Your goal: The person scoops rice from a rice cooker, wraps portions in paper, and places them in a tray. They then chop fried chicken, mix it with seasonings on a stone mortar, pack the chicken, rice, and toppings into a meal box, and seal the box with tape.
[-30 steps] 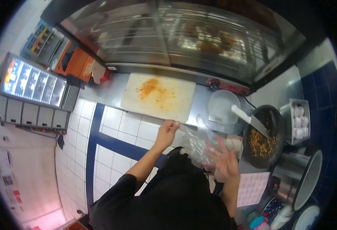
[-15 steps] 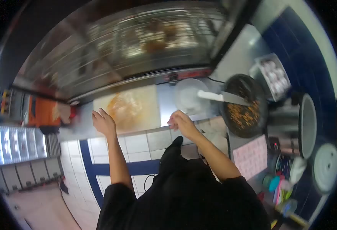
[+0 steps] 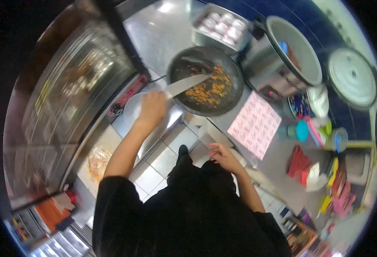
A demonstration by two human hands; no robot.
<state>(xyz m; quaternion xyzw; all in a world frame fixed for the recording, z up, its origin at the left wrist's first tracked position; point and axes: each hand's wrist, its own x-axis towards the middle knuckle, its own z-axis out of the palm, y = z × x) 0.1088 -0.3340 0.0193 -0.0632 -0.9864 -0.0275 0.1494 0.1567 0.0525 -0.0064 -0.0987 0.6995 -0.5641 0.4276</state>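
My left hand (image 3: 154, 109) is closed around the handle of a large knife (image 3: 188, 85), above a translucent round container (image 3: 132, 107). The blade reaches over a dark pan (image 3: 233, 83) that holds chopped orange-brown food (image 3: 210, 92). My right hand (image 3: 225, 157) hangs in front of my body with its fingers partly curled and apart, holding nothing. On the white cutting board (image 3: 109, 141) lies a clear plastic bag (image 3: 99, 159), partly behind my left arm, over orange food bits.
A metal tray (image 3: 203, 38) of white-wrapped items stands behind the pan. A big pot (image 3: 268, 64), a lid (image 3: 352, 77), pink patterned paper (image 3: 256, 124) and a teal cup (image 3: 298, 130) are at the right. The glass display case (image 3: 75, 94) borders the left.
The view has turned toward the pan and pot. My left hand has gone from the cutting board to the knife and taken its handle. The plastic bag, earlier in my hands, now lies on the board.
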